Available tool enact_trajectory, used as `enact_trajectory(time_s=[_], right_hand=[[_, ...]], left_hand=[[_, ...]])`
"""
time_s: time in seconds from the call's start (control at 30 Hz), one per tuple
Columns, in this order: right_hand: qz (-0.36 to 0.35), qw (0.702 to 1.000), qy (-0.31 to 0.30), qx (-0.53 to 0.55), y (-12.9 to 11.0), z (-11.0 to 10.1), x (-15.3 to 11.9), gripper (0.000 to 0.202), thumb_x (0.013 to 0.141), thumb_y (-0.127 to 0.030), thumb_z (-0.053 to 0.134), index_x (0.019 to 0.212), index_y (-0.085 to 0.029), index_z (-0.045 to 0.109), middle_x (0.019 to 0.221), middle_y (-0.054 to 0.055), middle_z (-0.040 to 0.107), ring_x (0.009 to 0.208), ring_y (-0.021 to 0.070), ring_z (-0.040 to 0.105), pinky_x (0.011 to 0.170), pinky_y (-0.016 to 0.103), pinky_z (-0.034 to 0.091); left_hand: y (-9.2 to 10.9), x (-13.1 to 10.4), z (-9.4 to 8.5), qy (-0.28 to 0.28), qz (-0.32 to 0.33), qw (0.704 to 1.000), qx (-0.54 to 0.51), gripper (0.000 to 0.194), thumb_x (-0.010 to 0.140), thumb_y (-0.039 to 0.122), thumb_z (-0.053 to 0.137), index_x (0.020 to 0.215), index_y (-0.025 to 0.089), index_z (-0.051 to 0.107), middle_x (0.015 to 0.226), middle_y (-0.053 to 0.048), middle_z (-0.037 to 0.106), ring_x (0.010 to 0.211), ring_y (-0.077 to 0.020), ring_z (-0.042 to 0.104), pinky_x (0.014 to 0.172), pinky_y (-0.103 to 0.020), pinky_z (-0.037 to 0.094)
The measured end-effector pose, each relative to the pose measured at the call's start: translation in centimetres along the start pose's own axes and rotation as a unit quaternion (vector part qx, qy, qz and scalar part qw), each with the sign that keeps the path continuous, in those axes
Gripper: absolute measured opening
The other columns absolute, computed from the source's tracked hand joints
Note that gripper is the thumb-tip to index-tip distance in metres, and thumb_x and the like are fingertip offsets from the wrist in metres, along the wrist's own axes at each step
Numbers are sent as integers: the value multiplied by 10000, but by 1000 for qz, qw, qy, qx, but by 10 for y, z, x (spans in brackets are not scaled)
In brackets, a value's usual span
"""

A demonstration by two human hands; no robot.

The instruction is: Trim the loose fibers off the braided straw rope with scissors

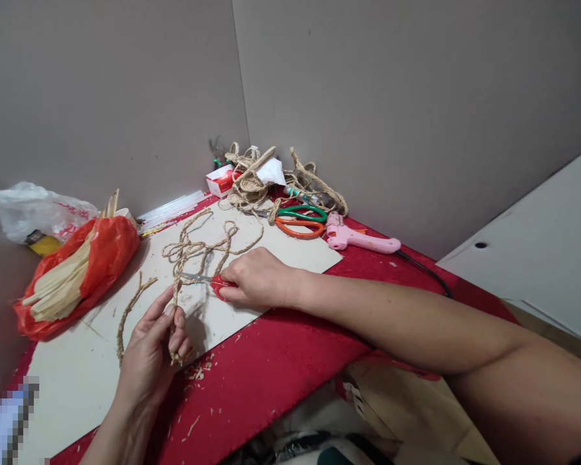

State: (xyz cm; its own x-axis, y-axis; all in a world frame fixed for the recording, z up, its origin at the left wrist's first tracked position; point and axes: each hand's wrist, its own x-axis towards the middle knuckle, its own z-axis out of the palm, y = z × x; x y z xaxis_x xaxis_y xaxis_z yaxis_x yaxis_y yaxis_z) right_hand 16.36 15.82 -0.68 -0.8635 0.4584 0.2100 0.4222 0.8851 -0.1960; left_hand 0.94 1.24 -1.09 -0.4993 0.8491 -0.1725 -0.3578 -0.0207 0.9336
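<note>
My left hand [157, 342] pinches a braided straw cord [196, 248] near its lower end, with the fingers closed round it. The rest of the cord lies in loose loops on the white board beyond. My right hand [252, 278] is closed on a pair of red-handled scissors [217, 285]. The scissor blades point left and reach the cord just above my left fingertips; whether they are parted I cannot make out. A short braided piece [123, 323] rests on the board to the left of my left hand.
The white board [77, 387] lies on a red tabletop [252, 381] scattered with straw scraps. At left, a red plastic bag [119, 248] holds pale straw strips. Toward the corner stand a heap of braided cord [249, 187], green-and-orange-handled scissors [300, 229] and a pink glue gun [363, 239].
</note>
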Motion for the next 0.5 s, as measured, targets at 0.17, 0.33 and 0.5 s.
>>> enact_trajectory(time_s=[0.17,0.33,0.5], right_hand=[[23,999,18,14,6,0,3,378,852,-435,444,727,-180,694,730,50,709,596,122,544,529,271,180],[-9,999,39,25,1,2,0,390,792,-526,482,709,-196,672,692,31,696,623,146,583,532,268,202],[-45,999,20,-14,-9,1,-5,414,792,-528,487,816,-170,693,806,78,718,711,188,639,561,278,285]], left_hand=[[0,1,-2,0,-4,1000,-15,329,744,143,708,1065,214,687,600,35,545,378,-26,336,362,-145,329],[-1,2,-3,-3,-3,1000,-11,349,749,162,711,1095,200,675,628,34,546,384,-23,318,358,-147,323],[-1,1,-3,-4,4,1000,-8,353,745,177,725,1094,194,670,631,32,554,392,-25,322,362,-147,322]])
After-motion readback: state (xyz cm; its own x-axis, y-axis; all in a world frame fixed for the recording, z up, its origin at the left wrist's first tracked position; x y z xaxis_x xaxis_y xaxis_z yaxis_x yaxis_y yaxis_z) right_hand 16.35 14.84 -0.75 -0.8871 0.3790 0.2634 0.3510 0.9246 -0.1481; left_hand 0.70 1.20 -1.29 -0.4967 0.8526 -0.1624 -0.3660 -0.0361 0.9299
